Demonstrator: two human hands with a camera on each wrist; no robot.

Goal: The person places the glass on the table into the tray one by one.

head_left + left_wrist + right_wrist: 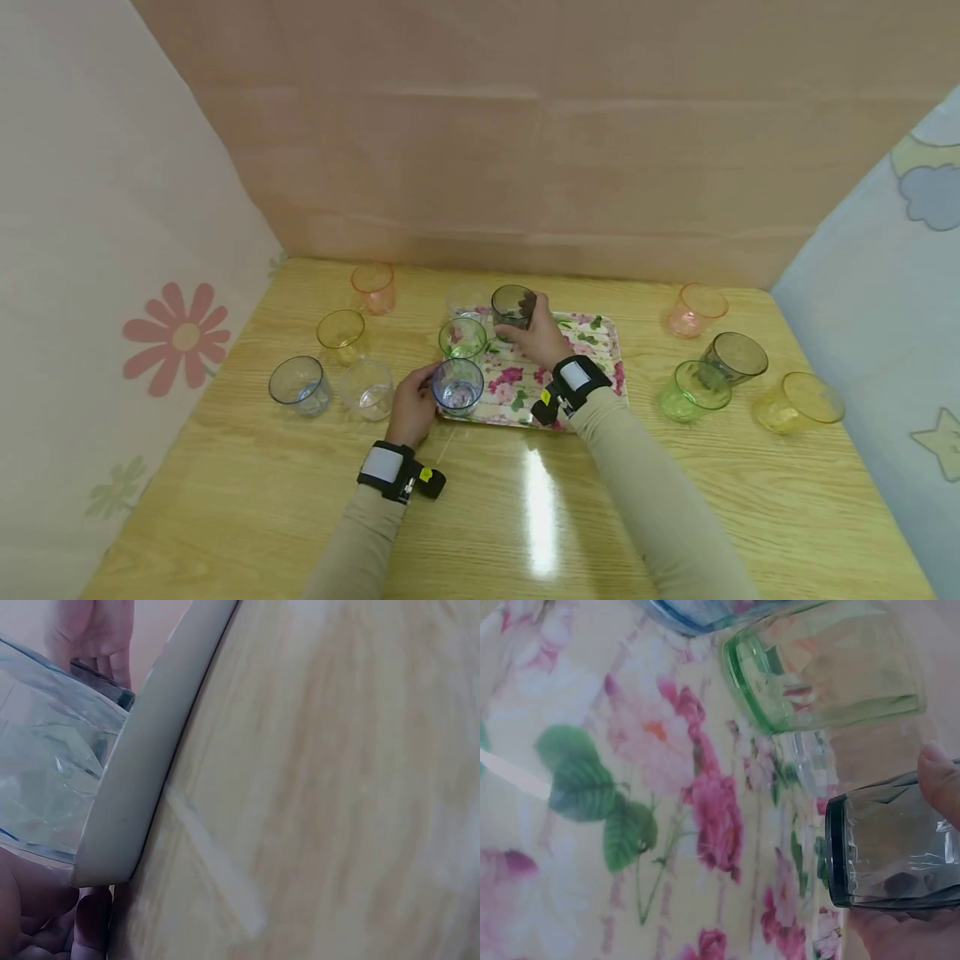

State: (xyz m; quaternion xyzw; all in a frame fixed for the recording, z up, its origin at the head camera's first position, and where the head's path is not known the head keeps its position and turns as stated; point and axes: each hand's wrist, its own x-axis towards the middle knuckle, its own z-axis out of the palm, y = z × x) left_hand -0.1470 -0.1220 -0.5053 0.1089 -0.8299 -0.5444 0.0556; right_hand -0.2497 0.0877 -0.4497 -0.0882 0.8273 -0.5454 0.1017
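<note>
My right hand (537, 333) grips a smoky grey cup (513, 310) by its side, over the back of the flowered tray (596, 333). In the right wrist view, a thumb and fingers lie on opposite sides of that grey cup (900, 844). At the tray's left edge, my left hand (414, 407) is beside a blue-rimmed cup (458, 390). Its fingers (91, 922) bend against the tray's outer rim in the left wrist view; whether they grip it is hidden. Behind the blue cup, a green cup (462, 338) and a clear cup (468, 298) line the tray's left side.
Left of the tray stand a pink cup (373, 287), a yellow cup (342, 336), another blue cup (301, 387) and another clear cup (367, 389). To the right are more pink (696, 310), grey (735, 358), green (694, 391) and yellow cups (798, 403). Walls border the wooden table (480, 508).
</note>
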